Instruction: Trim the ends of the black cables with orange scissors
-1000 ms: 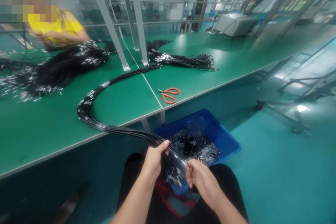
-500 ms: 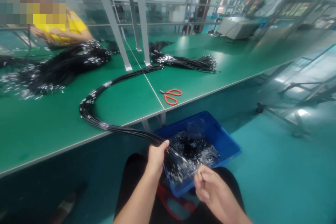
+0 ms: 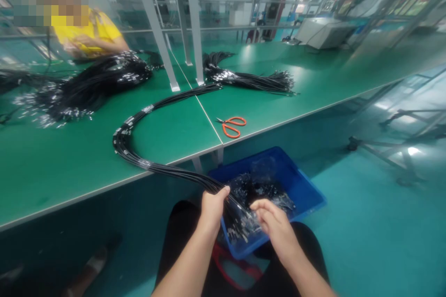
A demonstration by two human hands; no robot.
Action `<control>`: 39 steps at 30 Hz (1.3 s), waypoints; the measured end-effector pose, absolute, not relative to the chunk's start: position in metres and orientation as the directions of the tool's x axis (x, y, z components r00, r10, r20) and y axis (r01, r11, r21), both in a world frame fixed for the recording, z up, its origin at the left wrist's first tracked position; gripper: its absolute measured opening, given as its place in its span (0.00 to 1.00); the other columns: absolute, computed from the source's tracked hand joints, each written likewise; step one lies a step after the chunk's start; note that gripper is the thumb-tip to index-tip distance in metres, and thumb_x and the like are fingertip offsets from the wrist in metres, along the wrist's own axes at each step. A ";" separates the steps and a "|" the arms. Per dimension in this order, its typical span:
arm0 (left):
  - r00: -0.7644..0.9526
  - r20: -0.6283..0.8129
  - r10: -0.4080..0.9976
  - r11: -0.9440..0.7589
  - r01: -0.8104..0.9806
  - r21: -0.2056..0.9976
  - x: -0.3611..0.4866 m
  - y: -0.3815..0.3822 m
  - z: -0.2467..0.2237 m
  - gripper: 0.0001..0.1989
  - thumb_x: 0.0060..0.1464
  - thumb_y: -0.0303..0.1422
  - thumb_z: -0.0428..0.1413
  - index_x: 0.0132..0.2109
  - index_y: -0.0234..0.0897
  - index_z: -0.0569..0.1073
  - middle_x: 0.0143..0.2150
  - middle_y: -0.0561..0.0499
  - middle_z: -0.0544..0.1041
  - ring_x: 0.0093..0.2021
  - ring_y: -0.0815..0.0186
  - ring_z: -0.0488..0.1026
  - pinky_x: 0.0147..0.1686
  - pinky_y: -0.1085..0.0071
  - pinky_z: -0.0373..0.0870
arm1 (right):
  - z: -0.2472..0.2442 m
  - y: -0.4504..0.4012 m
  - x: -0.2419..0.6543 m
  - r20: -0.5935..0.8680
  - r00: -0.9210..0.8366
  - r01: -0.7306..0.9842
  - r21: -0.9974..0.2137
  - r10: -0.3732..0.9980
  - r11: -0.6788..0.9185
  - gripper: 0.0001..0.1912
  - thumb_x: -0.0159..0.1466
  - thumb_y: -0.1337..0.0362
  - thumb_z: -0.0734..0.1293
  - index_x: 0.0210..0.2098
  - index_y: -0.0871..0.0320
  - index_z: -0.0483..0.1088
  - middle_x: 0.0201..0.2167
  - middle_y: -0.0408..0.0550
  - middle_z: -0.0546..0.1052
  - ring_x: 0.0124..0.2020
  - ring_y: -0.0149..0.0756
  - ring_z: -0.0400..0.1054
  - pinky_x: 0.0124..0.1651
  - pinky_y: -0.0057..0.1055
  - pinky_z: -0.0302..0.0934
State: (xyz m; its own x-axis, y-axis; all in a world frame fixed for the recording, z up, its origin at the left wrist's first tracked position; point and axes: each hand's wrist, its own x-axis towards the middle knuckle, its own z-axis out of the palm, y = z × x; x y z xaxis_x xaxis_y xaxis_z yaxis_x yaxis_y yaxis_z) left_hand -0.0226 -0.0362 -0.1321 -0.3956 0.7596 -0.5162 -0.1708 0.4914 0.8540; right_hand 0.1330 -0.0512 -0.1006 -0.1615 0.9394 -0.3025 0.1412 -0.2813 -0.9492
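Note:
My left hand (image 3: 214,206) is wrapped round a bundle of thin black cables (image 3: 174,172), with the thumb on top. The bundle curves back over the table edge onto the green top. Its loose ends, with pale silvery tips, fan out below my left hand above a blue bin (image 3: 306,195). My right hand (image 3: 273,220) is at these ends, thumb and fingers drawn together in a pinch; what lies between the fingertips is too small to make out. Inside the bin are a clear plastic bag and a dark heap of small pieces (image 3: 258,188).
Orange-handled scissors (image 3: 233,126) lie near the edge of the green table (image 3: 177,130). Further back are another cable bundle (image 3: 258,82) and a large cable pile (image 3: 97,86). Metal posts (image 3: 194,23) stand on the table. A person in yellow (image 3: 101,32) sits across it.
My right hand has moved left and up to the cable ends, its fingers reaching further out. My left hand keeps its grip on the bundle. The whole view has shifted slightly.

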 end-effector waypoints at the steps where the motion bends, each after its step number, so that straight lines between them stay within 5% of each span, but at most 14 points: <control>1: -0.394 -0.513 0.762 0.490 -0.165 0.856 -0.022 -0.036 -0.132 0.11 0.59 0.34 0.54 0.47 0.33 0.71 0.44 0.48 0.75 0.39 0.63 0.74 0.38 0.62 0.74 | -0.099 -0.051 0.132 -0.260 -0.147 0.199 -0.953 0.954 -0.229 0.07 0.57 0.62 0.61 0.30 0.55 0.70 0.19 0.40 0.65 0.19 0.33 0.55 0.24 0.30 0.46; 7: -0.378 -0.511 0.772 0.500 -0.135 0.856 -0.015 -0.036 -0.134 0.12 0.59 0.34 0.54 0.47 0.33 0.71 0.44 0.48 0.75 0.39 0.63 0.74 0.38 0.62 0.74 | -0.094 -0.048 0.116 -0.101 -0.157 0.412 -0.911 0.982 -0.027 0.06 0.51 0.61 0.65 0.20 0.54 0.66 0.22 0.45 0.65 0.27 0.39 0.56 0.33 0.35 0.45; 12: -0.369 -0.535 0.760 0.522 -0.142 0.841 -0.010 -0.029 -0.135 0.13 0.59 0.34 0.54 0.49 0.33 0.71 0.47 0.47 0.74 0.41 0.61 0.74 0.39 0.60 0.73 | -0.094 -0.039 0.120 -0.211 -0.165 0.420 -0.899 0.964 -0.125 0.09 0.51 0.62 0.65 0.18 0.53 0.60 0.20 0.41 0.56 0.22 0.35 0.46 0.29 0.34 0.39; 18: -0.398 -0.566 0.722 0.526 -0.216 0.822 -0.006 -0.011 -0.125 0.14 0.59 0.34 0.54 0.50 0.34 0.70 0.49 0.46 0.73 0.43 0.60 0.74 0.41 0.59 0.73 | -0.086 -0.052 0.161 -0.588 -0.394 0.251 -0.808 0.706 -0.533 0.17 0.55 0.52 0.65 0.18 0.53 0.58 0.16 0.38 0.58 0.16 0.29 0.47 0.20 0.29 0.42; 21: -0.365 -0.567 0.738 0.515 -0.239 0.823 -0.006 -0.010 -0.119 0.13 0.59 0.34 0.54 0.50 0.34 0.70 0.48 0.46 0.74 0.42 0.61 0.74 0.40 0.59 0.73 | -0.090 -0.065 0.168 -0.659 -0.400 0.104 -0.723 0.637 -0.683 0.16 0.54 0.49 0.65 0.23 0.54 0.60 0.19 0.40 0.64 0.17 0.30 0.53 0.20 0.29 0.49; 27: -0.275 -0.534 0.800 0.482 -0.238 0.843 -0.017 -0.025 -0.108 0.11 0.59 0.33 0.54 0.46 0.33 0.71 0.43 0.48 0.75 0.37 0.64 0.74 0.36 0.64 0.74 | -0.106 -0.079 0.144 -0.607 -0.138 -0.166 -0.764 0.782 -0.623 0.19 0.48 0.49 0.71 0.29 0.58 0.70 0.20 0.37 0.60 0.20 0.27 0.52 0.23 0.26 0.48; 33: -0.223 -0.463 0.858 0.381 -0.329 0.864 -0.022 -0.030 -0.105 0.06 0.56 0.30 0.57 0.32 0.32 0.72 0.27 0.56 0.73 0.25 0.72 0.70 0.28 0.72 0.70 | -0.104 -0.073 0.119 -0.622 -0.135 -0.167 -0.753 0.771 -0.636 0.20 0.46 0.51 0.75 0.21 0.59 0.66 0.14 0.32 0.54 0.16 0.22 0.44 0.20 0.23 0.40; 39: -0.164 -0.455 0.875 0.351 -0.434 0.830 -0.020 -0.045 -0.105 0.06 0.41 0.31 0.64 0.27 0.33 0.75 0.24 0.54 0.76 0.26 0.67 0.73 0.30 0.71 0.69 | -0.105 -0.065 0.121 -0.615 -0.110 -0.173 -0.762 0.781 -0.624 0.22 0.46 0.48 0.73 0.19 0.58 0.63 0.13 0.33 0.56 0.15 0.22 0.44 0.17 0.23 0.35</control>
